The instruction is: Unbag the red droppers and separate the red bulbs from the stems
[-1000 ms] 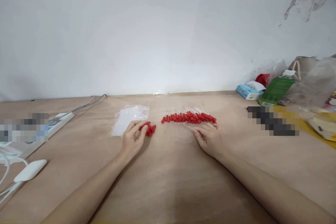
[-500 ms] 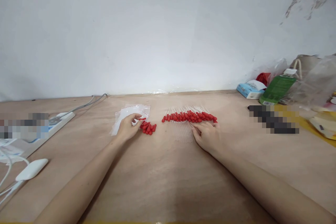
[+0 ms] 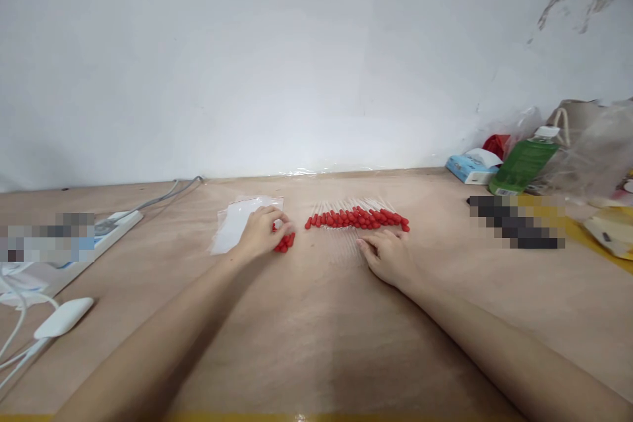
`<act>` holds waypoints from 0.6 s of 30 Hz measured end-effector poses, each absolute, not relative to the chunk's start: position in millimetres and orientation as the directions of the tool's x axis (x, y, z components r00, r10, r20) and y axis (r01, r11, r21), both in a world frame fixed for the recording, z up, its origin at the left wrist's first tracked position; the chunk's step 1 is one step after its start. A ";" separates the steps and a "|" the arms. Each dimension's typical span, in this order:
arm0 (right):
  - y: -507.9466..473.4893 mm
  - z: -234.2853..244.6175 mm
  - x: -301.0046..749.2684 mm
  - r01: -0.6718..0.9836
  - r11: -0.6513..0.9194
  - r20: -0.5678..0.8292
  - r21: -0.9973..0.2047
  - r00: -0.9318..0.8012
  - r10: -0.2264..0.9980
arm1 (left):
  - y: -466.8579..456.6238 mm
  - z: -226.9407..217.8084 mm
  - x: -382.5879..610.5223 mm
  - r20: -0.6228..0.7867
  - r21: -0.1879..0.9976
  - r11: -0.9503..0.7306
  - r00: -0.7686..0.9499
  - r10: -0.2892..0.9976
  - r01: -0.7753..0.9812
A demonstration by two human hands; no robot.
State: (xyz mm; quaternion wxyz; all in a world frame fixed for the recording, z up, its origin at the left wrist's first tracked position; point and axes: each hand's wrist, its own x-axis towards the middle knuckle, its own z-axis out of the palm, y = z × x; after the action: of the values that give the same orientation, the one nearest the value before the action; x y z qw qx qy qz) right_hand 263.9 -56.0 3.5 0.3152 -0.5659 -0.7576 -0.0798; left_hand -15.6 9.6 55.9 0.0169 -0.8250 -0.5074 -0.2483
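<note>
My left hand [image 3: 264, 229] hovers over the left pile of red rubber bulbs [image 3: 284, 244], thumb and fingers curled together. Red shows at its fingers, apparently one bulb in the grip, partly hidden. My right hand [image 3: 388, 254] rests on the table with thumb and forefinger pinched on the end of a thin clear tube, barely visible. Beside it lie several loose clear tubes [image 3: 343, 250] in a row. Just beyond them is a long row of droppers with red bulbs [image 3: 356, 217], their pale stems pointing to the wall.
White plastic zip bags [image 3: 235, 227] lie behind my left hand. At the left are a power strip [image 3: 119, 227] and a white plug with cables [image 3: 64, 318]. A tissue pack [image 3: 472, 167], a green bottle [image 3: 524, 165] and a blurred dark object [image 3: 514, 224] are at the right.
My left hand has moved right and now covers part of the bulb pile. My right hand has shifted slightly left, staying beside the clear tubes.
</note>
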 end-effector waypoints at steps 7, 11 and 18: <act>-56.9 4.6 267.4 0.891 0.314 0.572 -0.327 -0.077 0.816 | 27.4 56.1 28.3 0.226 0.236 -0.480 0.432 0.873 0.845; -57.8 5.5 267.2 0.878 0.302 0.547 -0.371 -0.056 0.835 | 35.5 47.8 34.8 0.216 0.286 -0.438 0.388 0.896 0.852; -59.0 5.5 267.0 0.859 0.318 0.589 -0.402 -0.023 0.808 | 21.3 50.2 16.1 0.326 0.388 -0.333 0.210 0.922 0.860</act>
State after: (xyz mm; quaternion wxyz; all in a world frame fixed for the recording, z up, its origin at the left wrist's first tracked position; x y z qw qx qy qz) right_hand 267.0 -59.0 5.5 0.3852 -0.5832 -0.7145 -0.0331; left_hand 16.1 21.3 50.2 -0.0609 -0.7755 -0.5744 -0.2551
